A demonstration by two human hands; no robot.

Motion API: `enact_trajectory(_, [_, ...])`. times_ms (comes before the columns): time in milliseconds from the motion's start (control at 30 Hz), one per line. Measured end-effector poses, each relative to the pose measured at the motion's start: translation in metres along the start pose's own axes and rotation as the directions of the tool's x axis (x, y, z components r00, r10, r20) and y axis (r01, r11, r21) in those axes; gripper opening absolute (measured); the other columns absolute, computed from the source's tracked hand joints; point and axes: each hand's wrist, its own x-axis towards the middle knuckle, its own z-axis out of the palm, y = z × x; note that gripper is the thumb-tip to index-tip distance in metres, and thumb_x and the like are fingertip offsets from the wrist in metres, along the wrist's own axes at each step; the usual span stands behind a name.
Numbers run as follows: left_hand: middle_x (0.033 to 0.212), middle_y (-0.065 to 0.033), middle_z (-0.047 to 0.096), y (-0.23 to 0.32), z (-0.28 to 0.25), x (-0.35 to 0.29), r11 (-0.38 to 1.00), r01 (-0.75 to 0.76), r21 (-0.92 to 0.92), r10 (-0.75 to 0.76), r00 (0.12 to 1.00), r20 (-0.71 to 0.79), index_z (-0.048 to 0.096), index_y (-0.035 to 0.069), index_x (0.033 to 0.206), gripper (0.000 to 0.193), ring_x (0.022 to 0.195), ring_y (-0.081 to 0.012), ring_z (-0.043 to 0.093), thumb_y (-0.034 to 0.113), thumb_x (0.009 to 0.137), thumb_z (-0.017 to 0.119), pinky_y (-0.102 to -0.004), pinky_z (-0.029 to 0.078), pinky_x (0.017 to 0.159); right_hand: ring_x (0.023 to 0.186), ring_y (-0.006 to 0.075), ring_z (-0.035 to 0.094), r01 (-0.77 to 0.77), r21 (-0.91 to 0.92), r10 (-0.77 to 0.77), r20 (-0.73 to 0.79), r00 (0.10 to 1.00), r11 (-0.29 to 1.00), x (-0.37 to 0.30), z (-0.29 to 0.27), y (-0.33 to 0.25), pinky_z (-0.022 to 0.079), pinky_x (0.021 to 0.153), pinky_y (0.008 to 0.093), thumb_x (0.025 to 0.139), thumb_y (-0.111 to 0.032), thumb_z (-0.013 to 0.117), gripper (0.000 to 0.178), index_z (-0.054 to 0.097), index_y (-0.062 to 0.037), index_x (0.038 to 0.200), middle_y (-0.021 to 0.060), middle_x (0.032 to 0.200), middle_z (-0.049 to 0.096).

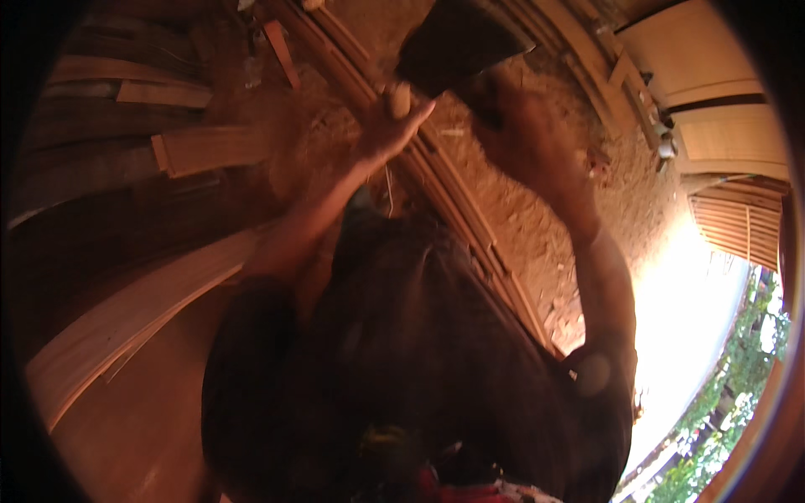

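My right hand (521, 134) is closed around the dark handle end of a broad, flat, dark blade (461, 49). The blade widens away from the hand to a pointed corner, and shadow hides whether it is a saw or a chopper. To its left, my left hand (387, 134) is closed about a pale rounded piece (398, 99) that looks like the end of a wooden stick, with the thumb stretched out along the side. Beneath that hand, long narrow wooden strips (457, 197) run diagonally. The blade's lower edge is just above the left thumb, apparently apart from it.
Wood chips and shavings litter the earthen floor (537, 251). Boards are stacked at the left (210, 149), with a long curved-looking plank (159, 293) nearer me. Pale panels (713, 59) lean at the far right, above a bundle of slats (738, 222). Strong daylight enters at the right.
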Motion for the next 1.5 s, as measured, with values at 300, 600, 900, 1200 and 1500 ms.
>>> enact_trajectory(300, [0.085, -0.0037, 0.074, 0.036, -0.005, 0.005, 0.957, -0.270, -0.102, 0.276, 0.960, 0.051, 0.072, 0.007, 0.100, 0.030, 0.075, -0.0149, 0.072, 0.035, 0.096, 0.082, -0.0352, 0.059, 0.067, 0.067, 0.0205, 0.072, 0.007, 0.370, 0.209, -0.541, 0.814, 0.929, 0.007, -0.122, -0.051, 0.058, 0.058, 0.0328, 0.094, -0.011, 0.074, 0.018, 0.071, 0.0044, 0.103, 0.0123, 0.082, 0.071])
enact_trajectory(600, [0.070, -0.0003, 0.069, 0.019, -0.017, 0.021, 0.929, -0.351, 0.115, 0.347, 0.936, 0.050, 0.070, 0.009, 0.081, 0.021, 0.067, -0.0122, 0.069, 0.021, 0.092, 0.082, -0.0320, 0.055, 0.066, 0.086, 0.0434, 0.073, -0.094, 0.094, 0.107, -0.149, 0.983, 0.991, 0.011, 0.007, -0.029, 0.057, 0.074, 0.0496, 0.089, -0.016, 0.070, 0.028, 0.063, 0.0004, 0.110, 0.0256, 0.089, 0.073])
enact_trajectory(900, [0.087, -0.0107, 0.075, 0.009, 0.032, -0.016, 0.696, -0.655, 0.295, 0.661, 0.745, 0.094, 0.074, 0.006, 0.106, 0.027, 0.081, -0.0229, 0.075, 0.022, 0.086, 0.082, -0.0395, 0.057, 0.069, 0.059, 0.0157, 0.067, -0.755, 0.269, 0.753, 0.135, 0.644, 0.598, -0.187, 0.089, 0.061, 0.054, 0.054, 0.0297, 0.083, -0.013, 0.084, 0.042, 0.063, 0.0079, 0.112, 0.0099, 0.078, 0.069])
enact_trajectory(1200, [0.076, -0.0045, 0.063, 0.040, 0.005, 0.000, 0.607, -0.719, 0.337, 0.701, 0.685, 0.199, 0.068, 0.007, 0.088, 0.017, 0.070, -0.0229, 0.063, 0.018, 0.094, 0.079, -0.0405, 0.050, 0.060, 0.066, 0.0201, 0.068, -0.876, 0.444, 0.851, 0.372, 0.370, 0.187, -0.291, 0.120, 0.034, 0.054, 0.061, 0.0395, 0.083, -0.032, 0.083, 0.043, 0.069, 0.0058, 0.098, 0.0114, 0.075, 0.070])
enact_trajectory(1500, [0.083, -0.0031, 0.068, 0.003, 0.009, -0.015, 0.483, -0.770, 0.417, 0.682, 0.629, 0.373, 0.075, 0.005, 0.111, 0.021, 0.078, -0.0237, 0.067, 0.015, 0.094, 0.081, -0.0399, 0.054, 0.073, 0.098, 0.0391, 0.072, -0.837, -0.118, 0.839, 0.196, 0.508, 0.534, -0.324, 0.125, 0.043, 0.056, 0.081, 0.0509, 0.087, -0.043, 0.083, 0.060, 0.067, -0.0078, 0.132, 0.0175, 0.109, 0.074])
